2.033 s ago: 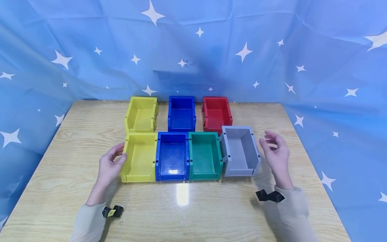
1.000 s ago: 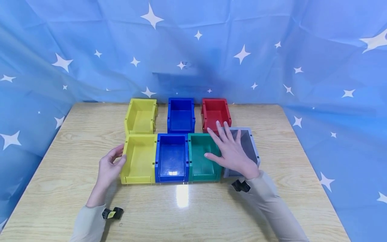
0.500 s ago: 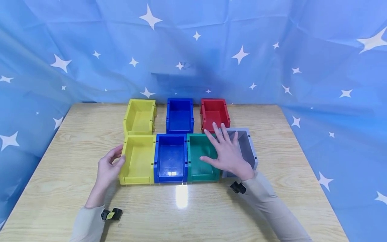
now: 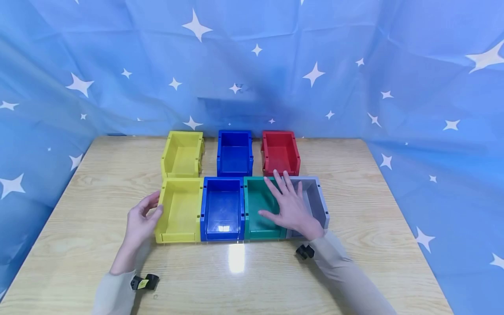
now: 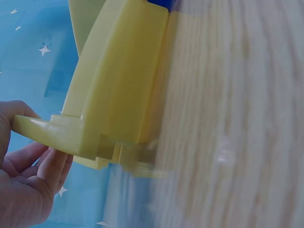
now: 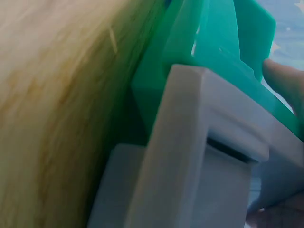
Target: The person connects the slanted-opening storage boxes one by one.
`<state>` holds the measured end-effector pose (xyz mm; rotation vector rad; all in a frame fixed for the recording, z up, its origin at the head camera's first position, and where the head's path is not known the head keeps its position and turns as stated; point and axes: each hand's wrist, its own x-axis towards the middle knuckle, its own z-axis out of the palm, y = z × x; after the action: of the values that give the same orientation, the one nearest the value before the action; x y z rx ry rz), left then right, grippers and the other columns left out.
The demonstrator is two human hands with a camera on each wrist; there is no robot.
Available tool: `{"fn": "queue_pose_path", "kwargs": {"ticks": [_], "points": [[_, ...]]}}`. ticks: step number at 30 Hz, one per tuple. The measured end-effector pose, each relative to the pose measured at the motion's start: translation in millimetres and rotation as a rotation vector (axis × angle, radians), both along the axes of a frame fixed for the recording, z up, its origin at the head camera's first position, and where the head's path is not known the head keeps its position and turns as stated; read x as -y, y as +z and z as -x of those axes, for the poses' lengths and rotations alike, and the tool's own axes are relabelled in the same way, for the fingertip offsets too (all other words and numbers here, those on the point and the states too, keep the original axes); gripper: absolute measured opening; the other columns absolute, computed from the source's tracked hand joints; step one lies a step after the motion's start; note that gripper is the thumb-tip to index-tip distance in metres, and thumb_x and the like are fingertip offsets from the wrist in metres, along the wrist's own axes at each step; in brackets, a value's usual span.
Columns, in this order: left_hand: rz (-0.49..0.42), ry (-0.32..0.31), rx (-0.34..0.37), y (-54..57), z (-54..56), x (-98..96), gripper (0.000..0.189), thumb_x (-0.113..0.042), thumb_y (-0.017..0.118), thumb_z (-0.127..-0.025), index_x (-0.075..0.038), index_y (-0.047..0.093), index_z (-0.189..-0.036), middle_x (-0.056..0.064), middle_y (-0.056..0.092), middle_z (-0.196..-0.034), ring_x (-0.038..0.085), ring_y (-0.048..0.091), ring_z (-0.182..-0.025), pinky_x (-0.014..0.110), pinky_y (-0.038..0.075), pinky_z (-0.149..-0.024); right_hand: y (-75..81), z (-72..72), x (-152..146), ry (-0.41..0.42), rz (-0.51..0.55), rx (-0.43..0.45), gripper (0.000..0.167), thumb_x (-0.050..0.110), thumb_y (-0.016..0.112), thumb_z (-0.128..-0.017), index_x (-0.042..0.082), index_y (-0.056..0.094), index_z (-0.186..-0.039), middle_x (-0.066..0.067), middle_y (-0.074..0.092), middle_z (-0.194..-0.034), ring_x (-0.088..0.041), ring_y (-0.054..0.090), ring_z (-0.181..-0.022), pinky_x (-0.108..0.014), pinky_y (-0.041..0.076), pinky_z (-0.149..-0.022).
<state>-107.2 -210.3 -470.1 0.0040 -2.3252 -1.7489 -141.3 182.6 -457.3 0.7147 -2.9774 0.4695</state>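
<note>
My left hand holds the left side wall of the front yellow bin. In the left wrist view, the thumb lies over the rim of the yellow bin and the fingers curl beneath it. My right hand, fingers spread and straight, lies over the adjoining walls of the green bin and the grey bin, hiding part of both. The right wrist view has the grey bin up against the green bin. A blue bin sits between yellow and green.
Behind the front row stand a second yellow bin, a second blue bin and a red bin, with gaps between them. All rest on a wooden table before a blue star-patterned curtain.
My right hand has moved left from beside the grey bin to over the green and grey bins. The grey bin has shifted left and nearer, into line with the green. My left hand keeps its hold.
</note>
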Motion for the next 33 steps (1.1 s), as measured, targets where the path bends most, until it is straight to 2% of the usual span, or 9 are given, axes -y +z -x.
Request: {"fn": "queue_pose_path", "kwargs": {"ticks": [4,11,13,16,20,25,27,30,33], "points": [[-0.001,0.009,-0.005,-0.6,0.6,-0.3,0.035,0.011,0.054,-0.085,0.012,0.055,-0.120,0.009,0.062,-0.100,-0.002,0.056,-0.086,0.009,0.050,-0.066,3.3,0.6,-1.1,0.013,-0.006,0.019,0.091,0.064,0.055,-0.080,0.020,0.019,-0.151,-0.010,0.006,-0.157,-0.035,-0.003,-0.141,-0.076,0.009,-0.099],[-0.017,-0.007,0.001,-3.1,-0.5,-1.0,0.037,0.013,0.053,-0.085,0.014,0.053,-0.122,0.032,0.058,-0.106,-0.004,0.055,-0.085,0.007,0.049,-0.066,19.6,1.0,-12.0,0.079,0.071,0.114,0.082,0.057,0.052,-0.087,0.019,0.017,-0.151,-0.009,0.004,-0.157,-0.034,-0.005,-0.142,-0.073,0.006,-0.102],[-0.025,-0.005,0.012,-3.4,-0.8,-1.5,0.037,0.013,0.053,-0.085,0.014,0.052,-0.122,0.033,0.057,-0.107,-0.005,0.055,-0.085,0.007,0.049,-0.066,27.3,2.9,-17.2,0.078,0.126,0.101,0.079,0.052,0.054,-0.089,0.018,0.019,-0.151,-0.010,0.007,-0.157,-0.033,-0.003,-0.142,-0.073,0.008,-0.103],[-0.027,-0.005,0.025,-3.3,-0.8,-1.9,0.038,0.012,0.054,-0.085,0.014,0.052,-0.123,0.033,0.057,-0.109,-0.006,0.054,-0.085,0.007,0.049,-0.065,40.9,10.4,-25.9,0.059,0.234,0.043,0.076,0.040,0.062,-0.088,0.012,0.025,-0.149,-0.015,0.016,-0.154,-0.035,0.009,-0.141,-0.068,0.017,-0.104],[-0.021,-0.002,0.016,-3.1,-0.5,-1.1,0.037,0.012,0.054,-0.085,0.014,0.053,-0.122,0.030,0.058,-0.107,-0.005,0.055,-0.086,0.007,0.049,-0.066,58.1,26.1,-36.7,-0.011,0.375,0.013,0.069,0.024,0.067,-0.087,0.004,0.034,-0.144,-0.019,0.029,-0.148,-0.037,0.027,-0.135,-0.061,0.034,-0.101],[0.008,0.000,-0.012,-3.7,0.0,1.2,0.034,0.012,0.054,-0.085,0.014,0.055,-0.119,0.015,0.061,-0.100,-0.003,0.056,-0.085,0.009,0.050,-0.066,70.7,52.2,-48.4,-0.143,0.550,0.088,0.056,0.016,0.064,-0.089,0.001,0.042,-0.138,-0.020,0.042,-0.139,-0.039,0.039,-0.125,-0.057,0.040,-0.097],[0.009,-0.007,-0.010,-3.5,0.1,1.6,0.034,0.011,0.054,-0.085,0.013,0.055,-0.119,0.016,0.061,-0.101,-0.003,0.056,-0.086,0.009,0.051,-0.066,72.2,63.7,-54.1,-0.204,0.617,0.136,0.052,0.016,0.061,-0.091,0.001,0.043,-0.137,-0.020,0.044,-0.137,-0.039,0.042,-0.123,-0.055,0.041,-0.098],[-0.012,-0.018,-0.001,-2.4,-0.4,1.8,0.035,0.012,0.053,-0.086,0.014,0.053,-0.121,0.026,0.058,-0.105,-0.003,0.055,-0.086,0.008,0.050,-0.066,72.0,82.8,-61.7,-0.301,0.689,0.202,0.050,0.021,0.059,-0.093,0.001,0.044,-0.136,-0.018,0.046,-0.136,-0.035,0.045,-0.121,-0.050,0.042,-0.098],[-0.033,-0.024,0.013,-1.4,-0.8,1.6,0.036,0.012,0.053,-0.086,0.015,0.051,-0.122,0.031,0.056,-0.108,-0.004,0.054,-0.087,0.008,0.049,-0.067,67.7,100.5,-68.7,-0.358,0.734,0.231,0.047,0.022,0.059,-0.093,0.000,0.047,-0.133,-0.019,0.049,-0.132,-0.032,0.048,-0.119,-0.046,0.044,-0.098]]}}
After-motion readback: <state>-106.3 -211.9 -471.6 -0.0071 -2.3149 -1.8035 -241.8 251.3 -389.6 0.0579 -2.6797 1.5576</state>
